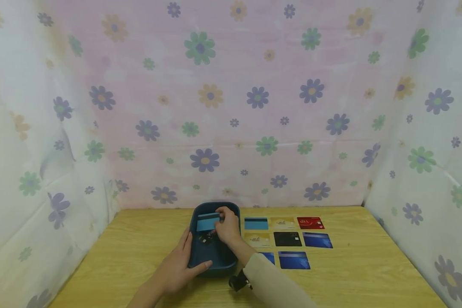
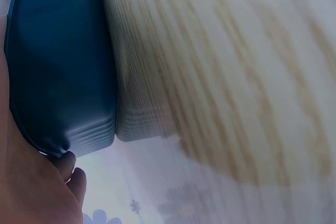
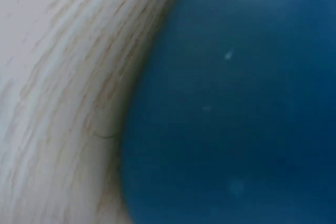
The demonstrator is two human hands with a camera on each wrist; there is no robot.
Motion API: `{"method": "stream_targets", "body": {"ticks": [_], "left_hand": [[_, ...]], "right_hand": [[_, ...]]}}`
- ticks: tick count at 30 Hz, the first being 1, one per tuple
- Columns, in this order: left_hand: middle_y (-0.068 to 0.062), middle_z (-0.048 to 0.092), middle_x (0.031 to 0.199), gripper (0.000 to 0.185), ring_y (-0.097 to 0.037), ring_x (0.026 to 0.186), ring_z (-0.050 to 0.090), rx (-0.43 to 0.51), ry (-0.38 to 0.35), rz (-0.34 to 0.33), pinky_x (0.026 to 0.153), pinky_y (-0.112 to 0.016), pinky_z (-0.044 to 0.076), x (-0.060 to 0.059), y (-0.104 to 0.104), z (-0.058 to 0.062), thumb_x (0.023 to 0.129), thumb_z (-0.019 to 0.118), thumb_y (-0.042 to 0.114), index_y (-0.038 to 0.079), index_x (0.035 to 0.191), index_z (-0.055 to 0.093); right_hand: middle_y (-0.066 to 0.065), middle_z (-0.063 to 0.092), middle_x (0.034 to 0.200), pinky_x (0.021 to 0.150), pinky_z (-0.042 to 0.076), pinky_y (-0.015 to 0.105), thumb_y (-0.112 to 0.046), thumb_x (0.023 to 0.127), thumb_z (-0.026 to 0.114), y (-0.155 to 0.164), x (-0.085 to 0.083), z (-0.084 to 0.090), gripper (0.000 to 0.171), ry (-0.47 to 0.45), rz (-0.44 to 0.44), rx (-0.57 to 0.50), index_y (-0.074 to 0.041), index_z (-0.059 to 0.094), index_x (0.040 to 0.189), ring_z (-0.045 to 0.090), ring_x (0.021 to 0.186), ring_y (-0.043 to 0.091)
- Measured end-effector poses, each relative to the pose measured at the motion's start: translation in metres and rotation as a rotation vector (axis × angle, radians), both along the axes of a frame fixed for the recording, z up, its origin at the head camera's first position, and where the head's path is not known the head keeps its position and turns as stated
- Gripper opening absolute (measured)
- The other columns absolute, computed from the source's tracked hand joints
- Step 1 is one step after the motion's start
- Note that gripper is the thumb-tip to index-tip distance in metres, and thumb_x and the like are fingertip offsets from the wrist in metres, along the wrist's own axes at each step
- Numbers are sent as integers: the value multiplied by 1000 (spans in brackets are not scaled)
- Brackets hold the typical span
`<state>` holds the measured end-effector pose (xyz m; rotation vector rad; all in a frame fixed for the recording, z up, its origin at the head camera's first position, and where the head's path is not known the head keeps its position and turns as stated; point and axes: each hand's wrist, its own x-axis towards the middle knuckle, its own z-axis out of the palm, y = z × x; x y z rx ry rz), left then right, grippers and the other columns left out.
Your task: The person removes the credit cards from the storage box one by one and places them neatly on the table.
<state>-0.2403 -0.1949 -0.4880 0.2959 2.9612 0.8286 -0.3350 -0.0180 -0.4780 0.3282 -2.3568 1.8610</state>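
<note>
A dark blue plastic tray (image 1: 232, 210) sits on the wooden table (image 1: 138, 239). My left hand (image 1: 179, 265) holds the tray's near left rim, thumb along the front edge; the left wrist view shows the tray's outer wall (image 2: 63, 66) against my palm (image 2: 31, 182). My right hand (image 1: 227, 224) reaches into the tray and pinches a light blue card (image 1: 207, 222) upright. A dark card (image 1: 205, 238) lies on the tray floor. The right wrist view shows only the tray's blue surface (image 3: 236, 103) and table.
Several cards lie in rows right of the tray: a blue one (image 1: 256, 223), gold ones (image 1: 282, 223), a red one (image 1: 310, 223), a black one (image 1: 287, 238), dark blue ones (image 1: 317, 240). Floral cloth walls (image 1: 231, 107) enclose the table on three sides.
</note>
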Motion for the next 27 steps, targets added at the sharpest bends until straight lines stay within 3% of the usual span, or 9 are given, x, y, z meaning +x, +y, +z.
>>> {"method": "stream_targets", "body": {"ticks": [9,19,27], "left_hand": [[-20,1,171,119,-47,148,30,-9,-25,8,113,-63,36,-1,0,3,87,57,79,-2,163,11],[-22,2,170,119,-47,148,30,-24,-2,-2,112,-62,38,0,1,4,88,56,79,-3,162,11],[-20,2,171,120,-48,147,31,-21,2,-1,111,-62,38,0,2,3,88,56,79,-3,162,10]], "right_hand": [[20,55,111,64,61,40,15,89,59,11,13,22,38,-3,44,-27,4,63,125,48,69,14],[22,53,113,64,59,32,12,94,59,31,29,37,35,9,148,-34,5,60,129,48,73,16],[19,52,109,68,60,33,12,95,59,45,35,41,36,3,149,-11,5,59,130,51,78,18]]}}
